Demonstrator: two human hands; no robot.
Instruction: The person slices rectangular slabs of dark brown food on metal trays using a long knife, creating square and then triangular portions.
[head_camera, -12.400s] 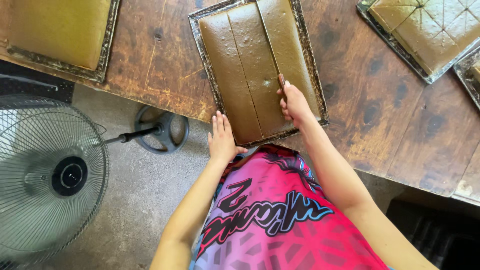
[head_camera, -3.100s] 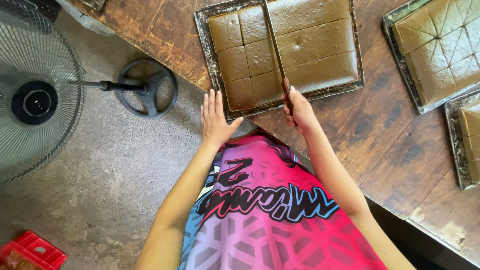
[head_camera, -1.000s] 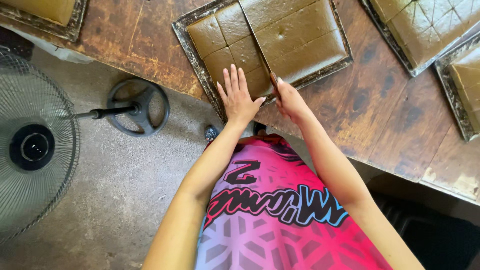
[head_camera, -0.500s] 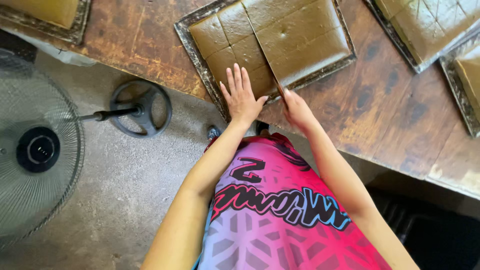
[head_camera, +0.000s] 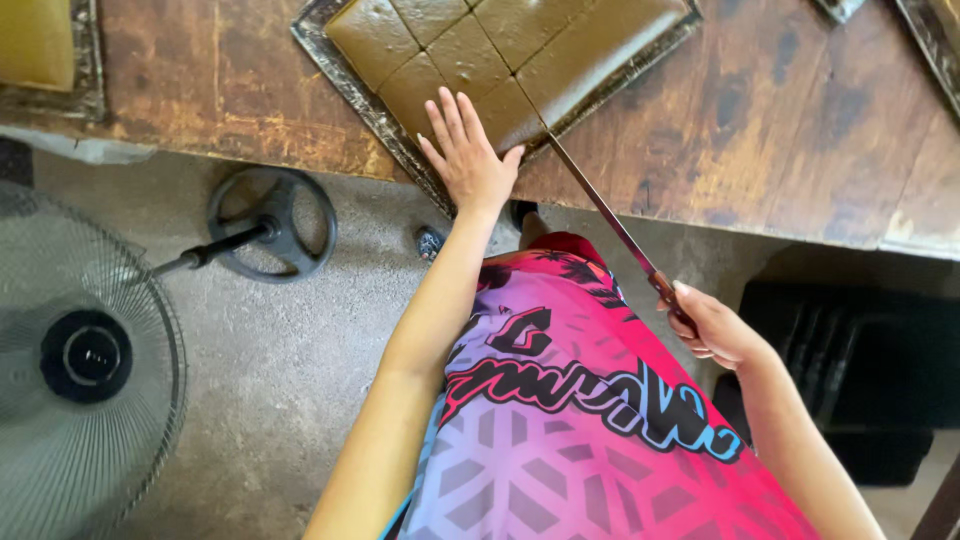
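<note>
Head view: knife in right hand.

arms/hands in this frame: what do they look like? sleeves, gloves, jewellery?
Both arms are bare from the shoulder down: the top is sleeveless, pink and magenta fading to lilac, with a geometric pattern and black lettering outlined in blue. The left hand and right hand wear no gloves. No rings, watch or wristbands are visible.

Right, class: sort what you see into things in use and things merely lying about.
In use: left hand flat on brown slab; dark metal tray; long thin knife in right hand.
Lying about: grey standing fan; yellowish tray; black crate.
</note>
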